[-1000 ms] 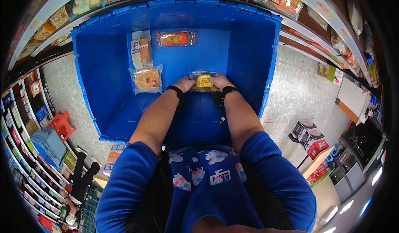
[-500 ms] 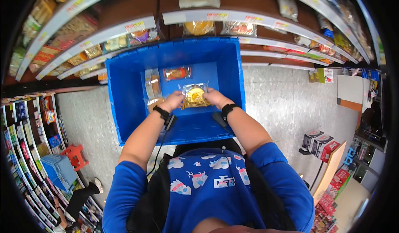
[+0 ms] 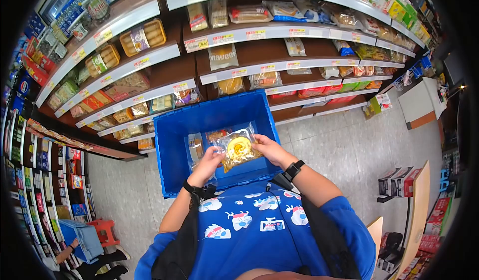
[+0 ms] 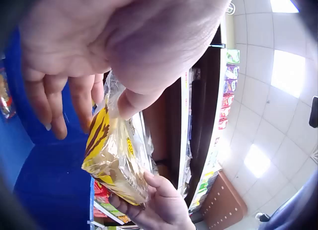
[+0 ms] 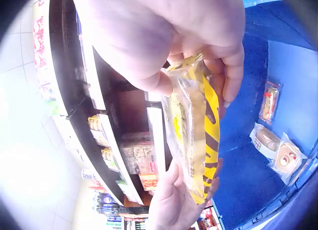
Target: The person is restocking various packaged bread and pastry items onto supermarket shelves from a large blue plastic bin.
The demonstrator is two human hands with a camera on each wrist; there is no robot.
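A clear-wrapped round pastry [image 3: 238, 148], with brown-striped yellow along its packet, is held between both hands above the blue crate [image 3: 158, 155]. My left hand [image 3: 207, 164] pinches one side of the wrapper, thumb on one face and fingers behind. On the opposite side my right hand [image 3: 272, 151] grips the packet the same way, thumb on top. Inside the crate, seen best in the right wrist view, lie a red-trimmed packet [image 5: 270, 102], a packaged loaf [image 5: 267, 138] and a bagged coiled bread [image 5: 288, 157].
Store shelves [image 3: 249, 75] with packaged breads and price strips rise behind the crate. Speckled floor [image 3: 329, 155] extends to the right, where several boxes [image 3: 399, 181] are stacked. At lower left, another person's hand is at a blue bin [image 3: 82, 237] near a red stool [image 3: 106, 231].
Both hands have lifted the wrapped pastry from low in the crate up toward the body, and its face has tilted. The head view has swung up to show more shelves.
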